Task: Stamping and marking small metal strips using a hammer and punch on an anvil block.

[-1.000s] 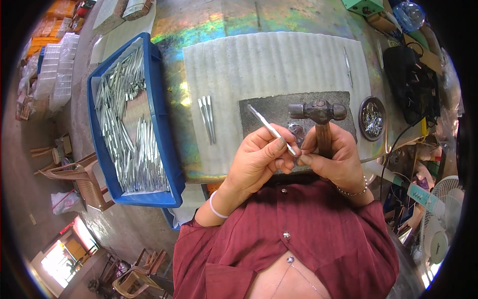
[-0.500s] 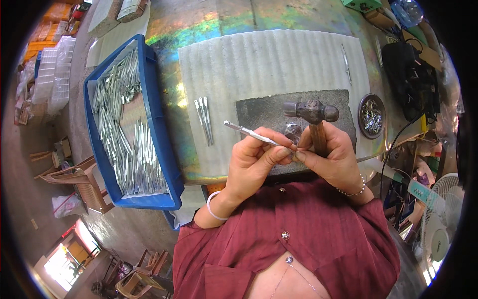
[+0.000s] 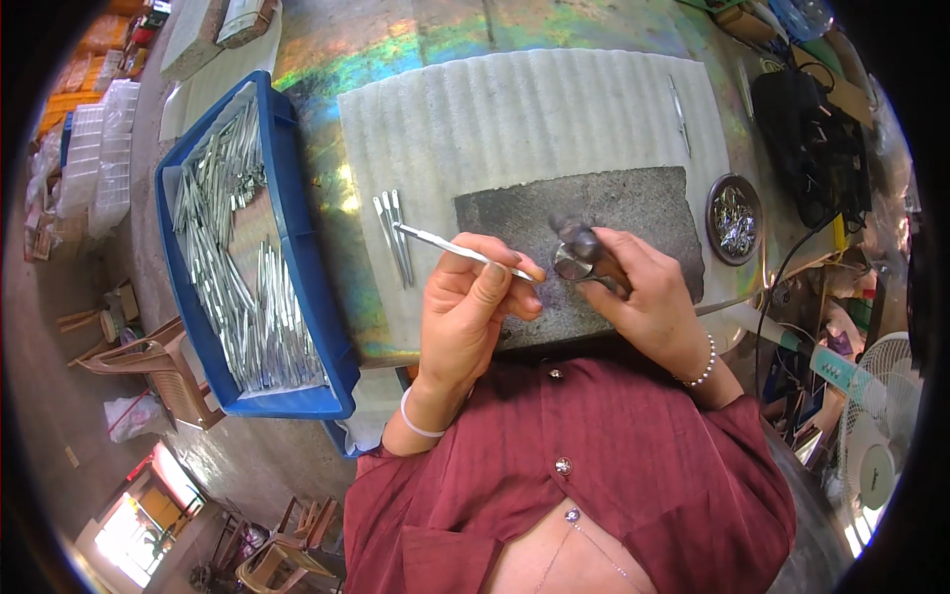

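Observation:
In my left hand (image 3: 463,302) a slim silver metal rod with a flattened end (image 3: 435,240) is pinched between thumb and fingers, pointing up and left. My right hand (image 3: 638,287) is wrapped round a hammer (image 3: 584,241), its dark head blurred and its handle mostly hidden. Beside the hammer head shows a shiny round metal face; I cannot tell whether it belongs to the hammer or to a block below. Both hands are over a dark grey slab (image 3: 643,203), apart from each other. Three similar slim rods (image 3: 395,233) lie left of the slab.
A white foam sheet (image 3: 515,109) lies beneath the slab, with another thin rod (image 3: 680,114) at its right. At left stands a blue tray (image 3: 287,198) full of slim metal rods. A round dish (image 3: 712,238) of small metal parts sits at right, near a black bag (image 3: 807,139).
My hands have come apart. The left has moved left with the rod, and the hammer in my right hand has swung lower, its head now blurred.

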`<act>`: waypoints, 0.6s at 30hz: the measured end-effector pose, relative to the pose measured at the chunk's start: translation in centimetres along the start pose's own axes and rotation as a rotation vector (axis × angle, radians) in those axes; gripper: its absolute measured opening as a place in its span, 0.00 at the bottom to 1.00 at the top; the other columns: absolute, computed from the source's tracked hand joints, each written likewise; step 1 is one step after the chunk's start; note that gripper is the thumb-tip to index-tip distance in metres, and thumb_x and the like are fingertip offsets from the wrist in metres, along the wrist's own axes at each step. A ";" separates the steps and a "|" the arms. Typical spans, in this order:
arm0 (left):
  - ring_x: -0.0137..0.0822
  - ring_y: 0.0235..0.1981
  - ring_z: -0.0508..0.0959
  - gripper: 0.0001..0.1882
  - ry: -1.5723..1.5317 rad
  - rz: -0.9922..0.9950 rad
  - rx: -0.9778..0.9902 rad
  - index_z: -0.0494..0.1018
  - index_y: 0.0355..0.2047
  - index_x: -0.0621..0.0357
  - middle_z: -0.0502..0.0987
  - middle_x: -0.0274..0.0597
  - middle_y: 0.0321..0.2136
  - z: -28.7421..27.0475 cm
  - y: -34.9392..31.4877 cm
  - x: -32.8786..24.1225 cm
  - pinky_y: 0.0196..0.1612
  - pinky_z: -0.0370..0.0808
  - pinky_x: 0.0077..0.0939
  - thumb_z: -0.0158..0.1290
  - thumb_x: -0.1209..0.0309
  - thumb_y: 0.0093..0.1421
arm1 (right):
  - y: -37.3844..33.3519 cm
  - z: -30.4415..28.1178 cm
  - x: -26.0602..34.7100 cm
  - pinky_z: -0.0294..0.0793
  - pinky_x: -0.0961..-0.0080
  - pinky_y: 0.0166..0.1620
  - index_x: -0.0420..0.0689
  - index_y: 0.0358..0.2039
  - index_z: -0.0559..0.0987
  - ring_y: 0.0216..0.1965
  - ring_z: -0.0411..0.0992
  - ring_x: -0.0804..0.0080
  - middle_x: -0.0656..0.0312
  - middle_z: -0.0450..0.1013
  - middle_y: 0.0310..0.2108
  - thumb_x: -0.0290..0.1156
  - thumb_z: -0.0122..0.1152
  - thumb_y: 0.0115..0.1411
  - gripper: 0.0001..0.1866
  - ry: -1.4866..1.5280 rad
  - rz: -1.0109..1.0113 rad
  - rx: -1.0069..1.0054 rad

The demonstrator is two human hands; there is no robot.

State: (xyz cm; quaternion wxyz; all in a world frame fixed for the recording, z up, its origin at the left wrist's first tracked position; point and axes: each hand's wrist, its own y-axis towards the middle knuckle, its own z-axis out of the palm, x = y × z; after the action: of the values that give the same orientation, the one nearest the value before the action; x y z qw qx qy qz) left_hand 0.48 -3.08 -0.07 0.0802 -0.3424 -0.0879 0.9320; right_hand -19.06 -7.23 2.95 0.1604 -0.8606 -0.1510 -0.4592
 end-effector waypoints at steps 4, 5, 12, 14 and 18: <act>0.25 0.26 0.75 0.04 0.249 0.031 -0.014 0.67 0.38 0.61 0.76 0.44 0.31 1.0 0.0 0.2 0.30 0.74 0.16 0.46 0.75 0.63 | 0.4 0.4 0.1 0.72 0.69 0.41 0.37 0.44 0.70 0.38 0.73 0.56 0.50 0.71 0.39 0.24 0.60 0.50 0.20 -0.013 -0.067 -0.019; 0.25 0.26 0.75 0.04 0.250 0.031 -0.014 0.67 0.38 0.61 0.76 0.44 0.31 1.0 0.1 0.3 0.30 0.74 0.16 0.46 0.75 0.63 | 0.4 0.3 0.1 0.72 0.71 0.40 0.37 0.44 0.70 0.37 0.74 0.58 0.50 0.72 0.38 0.24 0.61 0.50 0.20 0.012 -0.084 -0.032; 0.23 0.25 0.73 0.04 0.617 0.091 0.012 0.68 0.37 0.63 0.76 0.43 0.31 1.8 1.0 1.4 0.30 0.71 0.15 0.47 0.79 0.61 | -1.5 -0.7 -2.0 0.71 0.80 0.33 0.37 0.41 0.72 0.25 0.71 0.78 0.61 0.71 0.22 0.22 0.59 0.52 0.14 0.238 0.136 -0.108; 0.22 0.25 0.73 0.04 0.734 0.094 0.014 0.69 0.37 0.63 0.76 0.41 0.31 2.0 1.0 1.6 0.30 0.71 0.14 0.46 0.81 0.61 | -1.8 -1.2 -2.0 0.71 0.80 0.33 0.36 0.40 0.73 0.26 0.72 0.78 0.60 0.72 0.23 0.22 0.59 0.52 0.13 0.213 0.169 -0.097; 0.23 0.26 0.73 0.05 0.789 0.154 0.022 0.70 0.37 0.64 0.76 0.40 0.31 2.2 1.1 2.0 0.30 0.72 0.14 0.46 0.81 0.61 | -1.9 -1.1 -1.9 0.72 0.78 0.34 0.36 0.38 0.73 0.30 0.75 0.76 0.56 0.75 0.27 0.22 0.59 0.52 0.12 0.239 0.133 -0.123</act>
State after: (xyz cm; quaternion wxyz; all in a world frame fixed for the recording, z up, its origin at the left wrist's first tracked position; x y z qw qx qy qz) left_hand -2.60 -3.92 0.09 0.0412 -0.6785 -0.0142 0.7333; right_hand -21.67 -6.21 2.18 0.1543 -0.8162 -0.0450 -0.5550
